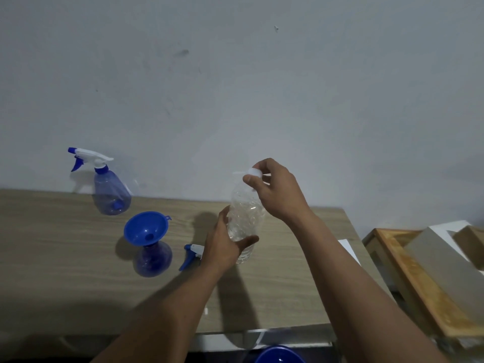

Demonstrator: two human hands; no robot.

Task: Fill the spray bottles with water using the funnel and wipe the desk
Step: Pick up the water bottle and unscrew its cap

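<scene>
A clear plastic water bottle (245, 218) stands upright above the desk, held around its middle by my left hand (222, 247). My right hand (275, 187) pinches its white cap (253, 172) at the top. To the left, a blue funnel (146, 227) sits in the neck of an open blue spray bottle (152, 260). That bottle's spray head (190, 254) lies on the desk beside my left wrist. A second blue spray bottle (111, 191) with its white and blue trigger head on stands at the back left by the wall.
The wooden desk (65, 258) ends at the wall behind and has its right edge near a white sheet (349, 248). A wooden tray (424, 281) with grey boards lies lower right. A blue rounded object (279, 356) shows below the front edge.
</scene>
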